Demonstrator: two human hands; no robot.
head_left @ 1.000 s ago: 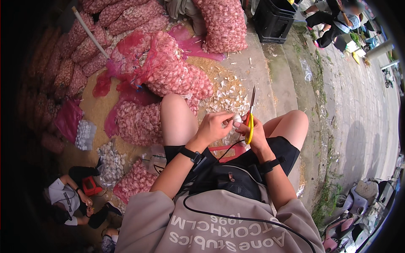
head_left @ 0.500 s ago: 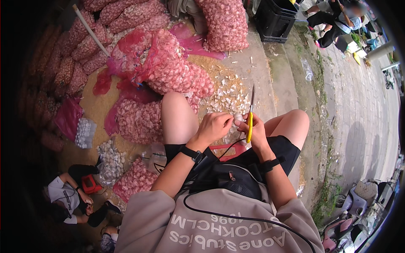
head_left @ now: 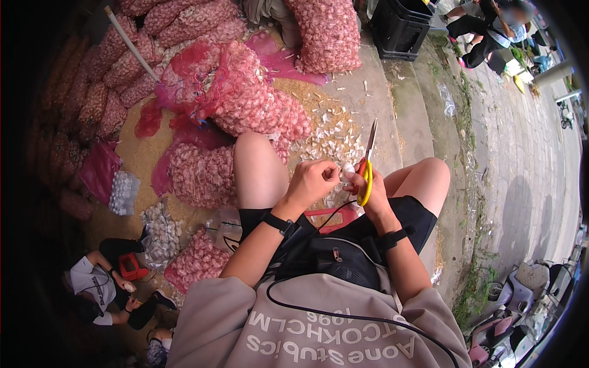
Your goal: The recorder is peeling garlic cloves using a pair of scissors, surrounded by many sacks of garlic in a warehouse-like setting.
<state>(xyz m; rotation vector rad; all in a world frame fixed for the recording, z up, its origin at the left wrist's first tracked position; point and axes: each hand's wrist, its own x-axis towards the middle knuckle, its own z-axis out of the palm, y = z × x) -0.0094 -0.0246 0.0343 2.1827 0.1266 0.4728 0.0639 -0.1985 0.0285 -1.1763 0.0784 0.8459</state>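
A pair of scissors (head_left: 366,185) with yellow and orange handles is in my right hand (head_left: 377,195), blades pointing up and away from me. The thumb and fingers of that hand also touch a whitish garlic bulb (head_left: 348,168). Close beside the bulb is my left hand (head_left: 314,182), its fingers curled in a pinch; what they grip, if anything, is too small to make out. Both hands are between my knees, above a red plastic edge (head_left: 331,216). White garlic skins (head_left: 328,138) litter the ground beyond them.
Pink mesh sacks of garlic (head_left: 261,104) lie ahead and to the left, more stacked behind. A bag of white bulbs (head_left: 161,230) lies left, near a seated person (head_left: 98,282). Black crates (head_left: 400,27) stand far right of the sacks. A black cable (head_left: 337,211) runs near my hands.
The scissors have turned in my right hand, their tips swinging slightly right, and the orange handle now shows. The bulb has shifted a little. My left hand stays nearly in place.
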